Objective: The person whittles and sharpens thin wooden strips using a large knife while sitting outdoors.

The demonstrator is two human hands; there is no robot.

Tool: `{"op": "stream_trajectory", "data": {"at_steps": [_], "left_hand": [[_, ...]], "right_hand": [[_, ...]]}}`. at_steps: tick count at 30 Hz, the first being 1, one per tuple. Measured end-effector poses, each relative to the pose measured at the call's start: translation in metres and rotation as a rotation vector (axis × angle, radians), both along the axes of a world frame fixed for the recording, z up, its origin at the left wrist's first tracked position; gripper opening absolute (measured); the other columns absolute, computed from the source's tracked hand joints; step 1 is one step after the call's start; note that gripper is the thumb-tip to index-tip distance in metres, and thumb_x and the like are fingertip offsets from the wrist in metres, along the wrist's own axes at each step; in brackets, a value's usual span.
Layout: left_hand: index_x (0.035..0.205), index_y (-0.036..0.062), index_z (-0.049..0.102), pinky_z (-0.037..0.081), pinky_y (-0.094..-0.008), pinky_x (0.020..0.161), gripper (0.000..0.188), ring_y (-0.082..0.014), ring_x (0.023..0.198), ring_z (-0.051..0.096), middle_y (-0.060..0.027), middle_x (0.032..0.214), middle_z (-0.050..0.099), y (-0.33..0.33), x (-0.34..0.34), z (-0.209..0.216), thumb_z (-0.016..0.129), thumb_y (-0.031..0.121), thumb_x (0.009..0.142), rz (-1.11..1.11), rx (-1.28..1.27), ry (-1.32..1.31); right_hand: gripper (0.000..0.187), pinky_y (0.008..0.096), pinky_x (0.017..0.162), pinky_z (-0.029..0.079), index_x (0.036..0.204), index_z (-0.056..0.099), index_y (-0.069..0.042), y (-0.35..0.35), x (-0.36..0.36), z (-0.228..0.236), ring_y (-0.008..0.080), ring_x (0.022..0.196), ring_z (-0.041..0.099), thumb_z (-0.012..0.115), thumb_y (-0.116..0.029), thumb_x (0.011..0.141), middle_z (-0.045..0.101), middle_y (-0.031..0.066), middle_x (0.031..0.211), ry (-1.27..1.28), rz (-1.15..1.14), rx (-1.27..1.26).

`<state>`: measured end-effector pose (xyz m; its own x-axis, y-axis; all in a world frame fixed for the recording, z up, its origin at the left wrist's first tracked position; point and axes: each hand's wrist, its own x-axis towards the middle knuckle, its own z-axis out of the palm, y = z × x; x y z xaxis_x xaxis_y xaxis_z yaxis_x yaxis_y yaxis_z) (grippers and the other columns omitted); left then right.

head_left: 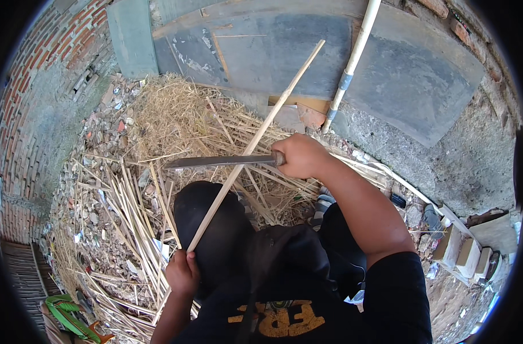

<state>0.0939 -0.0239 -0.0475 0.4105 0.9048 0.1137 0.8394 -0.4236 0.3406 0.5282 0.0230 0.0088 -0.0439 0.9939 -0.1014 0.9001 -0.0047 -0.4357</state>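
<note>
My left hand [183, 274] grips the lower end of a long, pale bamboo strip [281, 102]. The strip slants up and to the right, past my dark-clothed knee [207, 209], to a free far end near the grey panels. In my right hand [300, 155], the fingers are wrapped round the handle of a long knife [210, 162]. Its dark blade points left and crosses the strip at about mid-length. Whether the edge bites into the bamboo, I cannot tell.
Many split bamboo strips [136, 221] lie at the left over rubble. A heap of straw-like shavings [169, 112] sits ahead. Grey panels [284, 54] and a white pipe [356, 49] stand beyond. A brick wall [29, 126] rises left; pale blocks [469, 257] lie right.
</note>
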Motion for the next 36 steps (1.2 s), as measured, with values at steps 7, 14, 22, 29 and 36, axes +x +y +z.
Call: {"op": "stream_trajectory", "data": {"at_steps": [7,14,22,29,36], "left_hand": [[0.087,0.0027,0.051,0.042,-0.0576,0.057,0.028,-0.0507,0.065,0.058,-0.0257,0.069,0.057,-0.003,0.002,0.011,0.047,0.025,0.103,0.017,-0.028,0.023],[0.085,0.0028,0.050,0.041,-0.0573,0.056,0.031,-0.0508,0.065,0.058,-0.0250,0.068,0.057,0.003,0.008,0.010,0.046,0.027,0.104,0.005,-0.040,0.012],[0.083,0.0034,0.051,0.042,-0.0572,0.055,0.034,-0.0499,0.064,0.058,-0.0245,0.067,0.058,0.005,0.003,0.011,0.047,0.030,0.104,0.011,-0.063,0.017],[0.082,0.0045,0.051,0.043,-0.0563,0.054,0.033,-0.0488,0.062,0.059,-0.0230,0.065,0.058,0.007,0.005,0.018,0.050,0.029,0.103,-0.023,-0.043,-0.012],[0.083,0.0013,0.051,0.041,-0.0562,0.056,0.034,-0.0506,0.065,0.058,-0.0257,0.068,0.057,0.001,0.004,0.008,0.045,0.027,0.105,0.023,-0.067,0.001]], "right_hand": [[0.025,0.0492,0.076,0.055,0.096,0.069,-0.011,-0.013,-0.029,0.018,0.0373,0.086,0.069,0.069,-0.018,0.073,0.071,0.0152,0.084,-0.122,0.050,0.047],[0.019,0.0492,0.075,0.055,0.089,0.068,-0.010,-0.003,0.009,0.007,0.0357,0.085,0.070,0.068,-0.017,0.072,0.070,0.0144,0.082,0.038,-0.088,-0.023],[0.020,0.0494,0.076,0.055,0.091,0.067,-0.007,-0.007,-0.023,0.017,0.0379,0.085,0.070,0.068,-0.017,0.073,0.070,0.0176,0.081,-0.147,0.108,0.038],[0.025,0.0486,0.077,0.057,0.097,0.069,-0.008,-0.009,0.027,0.000,0.0370,0.082,0.070,0.071,-0.019,0.075,0.071,0.0164,0.081,0.000,-0.207,0.188],[0.017,0.0465,0.076,0.057,0.090,0.067,-0.010,-0.011,-0.022,0.019,0.0346,0.080,0.071,0.070,-0.019,0.076,0.071,0.0134,0.080,-0.163,0.094,0.089]]}}
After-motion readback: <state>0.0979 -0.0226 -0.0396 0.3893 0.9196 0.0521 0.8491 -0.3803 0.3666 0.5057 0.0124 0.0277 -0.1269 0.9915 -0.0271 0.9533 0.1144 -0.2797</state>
